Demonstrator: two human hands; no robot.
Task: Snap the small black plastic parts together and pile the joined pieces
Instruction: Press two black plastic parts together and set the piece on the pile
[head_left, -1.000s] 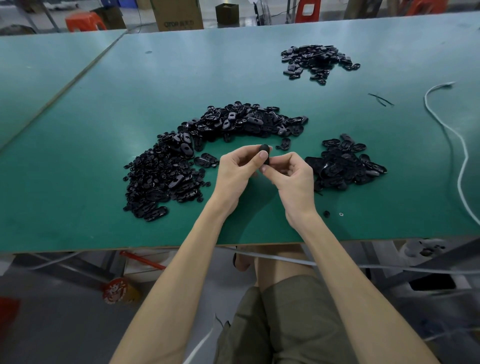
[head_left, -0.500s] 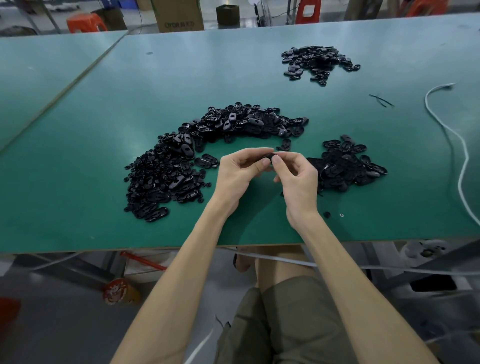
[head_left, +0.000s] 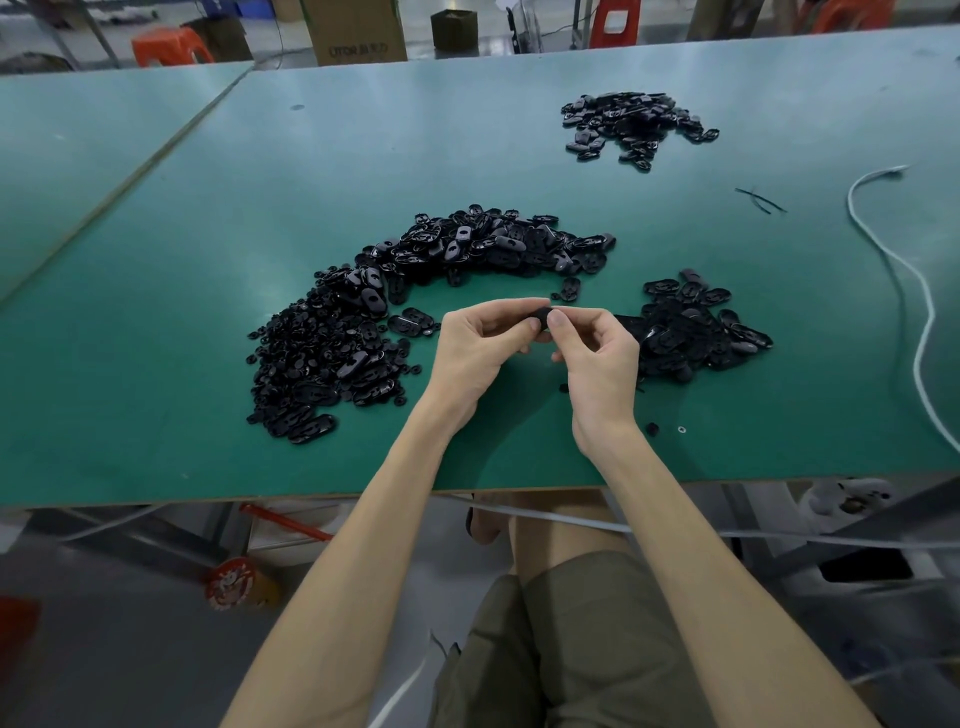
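1. Two hands meet over the bench (head_left: 156, 312). The left hand (head_left: 475, 351) and the right hand (head_left: 600, 361) both pinch one small black part (head_left: 543, 316) between thumb and fingertips, up off the green top.
2. I cannot tell if it is one piece or two pushed together. The fingers hide most of it.
3. The part looks light, hard and a bit shiny, so it may slip. I think it is best held by its edges, with the thumbs pressing the flat sides to snap it.
4. It should not break easily, I think. But a tiny peg could bend if the halves are not lined up.
5. A big curved heap of loose parts (head_left: 415, 291) lies just past the hands and to their left. A smaller pile (head_left: 696, 332) sits just beside the right hand, and it may be the joined pieces. A third pile (head_left: 634, 122) is far back.
6. The bench is flat, green and smooth. A white cable (head_left: 919, 312) snakes along its right side.
7. Past the bench stand a cardboard box (head_left: 353, 28) and an orange stool (head_left: 166, 44).
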